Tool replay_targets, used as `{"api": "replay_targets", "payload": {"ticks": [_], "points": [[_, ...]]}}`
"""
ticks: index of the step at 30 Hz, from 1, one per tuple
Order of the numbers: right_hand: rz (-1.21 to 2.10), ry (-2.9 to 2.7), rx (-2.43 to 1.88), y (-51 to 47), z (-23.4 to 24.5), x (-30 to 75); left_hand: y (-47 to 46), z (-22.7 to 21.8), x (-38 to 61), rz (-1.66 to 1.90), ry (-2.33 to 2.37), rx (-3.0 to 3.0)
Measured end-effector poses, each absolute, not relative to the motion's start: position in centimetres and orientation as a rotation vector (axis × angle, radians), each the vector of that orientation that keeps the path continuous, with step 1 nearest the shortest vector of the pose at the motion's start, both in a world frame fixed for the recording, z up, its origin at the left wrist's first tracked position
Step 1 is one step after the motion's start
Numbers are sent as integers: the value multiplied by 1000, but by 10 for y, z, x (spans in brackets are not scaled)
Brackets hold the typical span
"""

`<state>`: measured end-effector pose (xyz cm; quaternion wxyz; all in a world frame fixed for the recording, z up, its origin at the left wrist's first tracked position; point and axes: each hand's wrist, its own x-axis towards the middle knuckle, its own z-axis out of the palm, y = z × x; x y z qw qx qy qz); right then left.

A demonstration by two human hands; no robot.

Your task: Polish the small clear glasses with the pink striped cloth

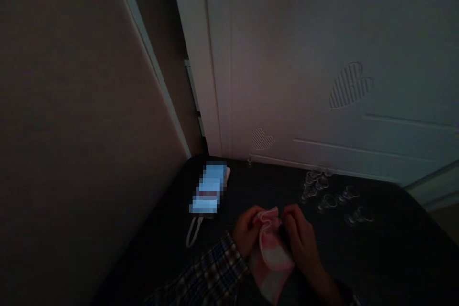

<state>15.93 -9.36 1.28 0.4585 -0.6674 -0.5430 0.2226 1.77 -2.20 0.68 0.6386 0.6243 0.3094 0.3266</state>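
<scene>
A pink-and-white striped cloth (pixel 274 253) hangs bunched between my two hands, low in the middle of the head view. Its top edge is gathered into folds, and its lower part droops toward me. My left hand (pixel 247 232) is closed on the gathered edge from the left, its plaid sleeve showing behind it. On the other side, my right hand (pixel 300 234) has its fingers curled at the cloth's right edge. Dim light hides the fingertips of the right hand, and a dark patch lies between them and the cloth.
A lit phone (pixel 210 189) with a white cable loop (pixel 193 232) rests on the dark table (pixel 165 248) at left. Several clear suction-cup hooks (pixel 326 202) are scattered to the right. One small clear piece (pixel 250 161) stands by the white panel (pixel 287 57) behind.
</scene>
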Motion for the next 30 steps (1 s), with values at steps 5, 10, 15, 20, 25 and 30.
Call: {"api": "replay_targets", "payload": {"ticks": [5,10,15,20,25,30], "points": [[562,-1317,-1630,-97,12,162,-22,8,16,716,794,1416],[628,-1344,-1619,-96,14,159,-20,1,16,738,816,1408],[676,-1403,-1609,-97,18,159,-21,1,14,777,759,1386],[640,-1367,-1582,-97,13,161,-25,9,13,734,741,1478],[644,-1304,-1600,-96,10,160,-27,7,14,708,713,1503],[639,-1278,-1632,-96,11,161,-29,3,15,653,804,1638]]}}
